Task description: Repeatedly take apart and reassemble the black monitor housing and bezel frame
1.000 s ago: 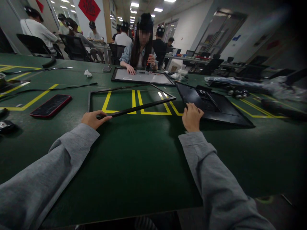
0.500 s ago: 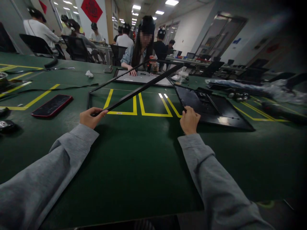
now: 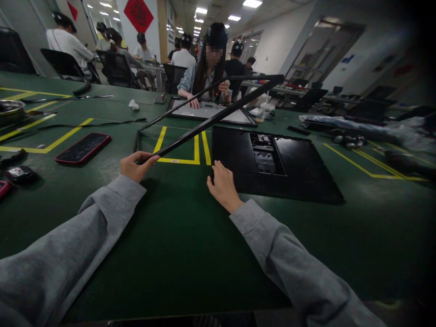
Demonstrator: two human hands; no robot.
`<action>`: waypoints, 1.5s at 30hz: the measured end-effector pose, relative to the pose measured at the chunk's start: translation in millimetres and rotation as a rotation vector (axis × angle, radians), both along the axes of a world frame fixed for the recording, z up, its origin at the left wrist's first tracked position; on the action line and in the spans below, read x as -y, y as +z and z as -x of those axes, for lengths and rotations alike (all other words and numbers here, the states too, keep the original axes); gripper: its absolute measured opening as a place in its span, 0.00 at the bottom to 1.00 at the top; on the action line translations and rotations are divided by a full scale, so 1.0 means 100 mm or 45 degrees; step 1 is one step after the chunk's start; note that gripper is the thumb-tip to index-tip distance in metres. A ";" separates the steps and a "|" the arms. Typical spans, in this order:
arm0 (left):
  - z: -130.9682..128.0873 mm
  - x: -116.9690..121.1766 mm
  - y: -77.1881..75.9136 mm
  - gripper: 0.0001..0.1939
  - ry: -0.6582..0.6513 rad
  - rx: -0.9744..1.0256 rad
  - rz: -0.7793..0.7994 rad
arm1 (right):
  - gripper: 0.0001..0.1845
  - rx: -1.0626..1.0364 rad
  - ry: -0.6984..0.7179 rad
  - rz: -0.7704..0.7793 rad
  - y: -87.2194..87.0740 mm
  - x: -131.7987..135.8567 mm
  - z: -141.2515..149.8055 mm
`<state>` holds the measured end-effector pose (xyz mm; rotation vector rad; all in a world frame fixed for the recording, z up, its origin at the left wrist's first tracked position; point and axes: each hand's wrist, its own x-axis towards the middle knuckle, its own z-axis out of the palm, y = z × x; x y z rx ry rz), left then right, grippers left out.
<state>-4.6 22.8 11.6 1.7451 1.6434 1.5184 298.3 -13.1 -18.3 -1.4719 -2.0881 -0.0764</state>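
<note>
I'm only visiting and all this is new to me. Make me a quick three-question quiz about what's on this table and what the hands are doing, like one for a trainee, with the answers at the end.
1. True or false: the left hand alone holds the thin black frame.

2. Which of these is nearest to the right hand?
a) the crumpled white scrap
b) the flat black panel
c) the plastic-wrapped bundle

3. Fill in the blank: from where the wearer sits, the red-edged phone lies to the ____ of the frame.

Key: 1. True. 2. b. 3. left.
</note>
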 end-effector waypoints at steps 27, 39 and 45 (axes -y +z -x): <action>-0.34 0.39 0.05 0.18 -0.312 -0.645 -0.450 | 0.17 0.090 0.387 -0.754 0.55 0.40 -0.02; -0.43 0.32 -0.09 0.24 -0.457 -0.791 -0.397 | 0.17 -0.049 -0.319 -0.451 0.47 -0.10 -1.00; -0.45 0.35 -0.10 0.24 -0.495 -0.866 -0.355 | 0.20 0.044 -0.643 -0.327 0.40 -0.24 -1.45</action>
